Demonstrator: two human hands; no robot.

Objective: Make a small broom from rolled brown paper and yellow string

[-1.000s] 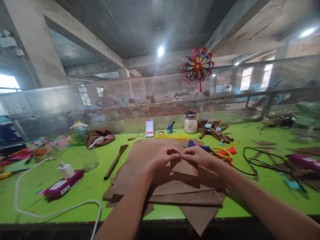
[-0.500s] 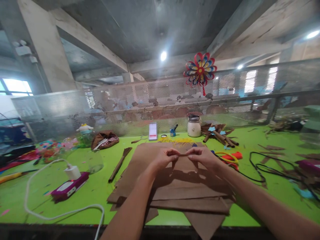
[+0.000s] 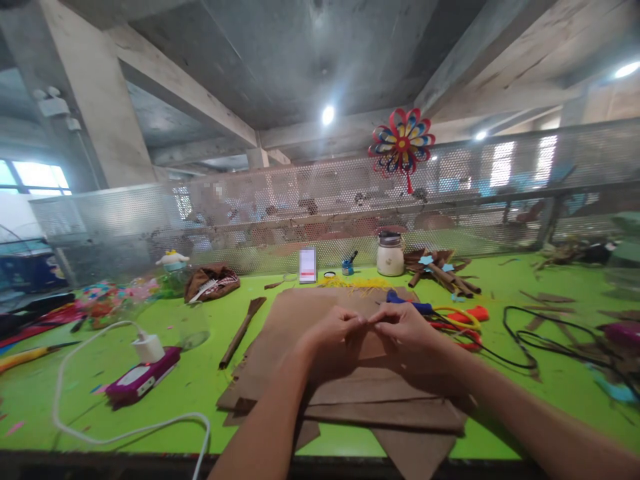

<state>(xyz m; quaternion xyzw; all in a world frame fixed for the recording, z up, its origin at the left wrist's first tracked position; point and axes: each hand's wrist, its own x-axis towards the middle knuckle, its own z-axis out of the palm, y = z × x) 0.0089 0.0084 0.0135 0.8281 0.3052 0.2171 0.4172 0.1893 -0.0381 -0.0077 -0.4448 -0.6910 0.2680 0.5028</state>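
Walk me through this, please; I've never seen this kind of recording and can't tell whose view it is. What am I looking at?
There is no machine here: a person works with a bare left hand and right hand. A camera worn on their head looks forward and down, so you see roughly what they see. On the green table lie brown paper sheets, under the hands. To the left are a brown paper roll and a purple power strip; farther back stand a small blue bottle and a pale jar. The fingertips of both hands come close together above the paper; whatever they may hold is too small to make out.
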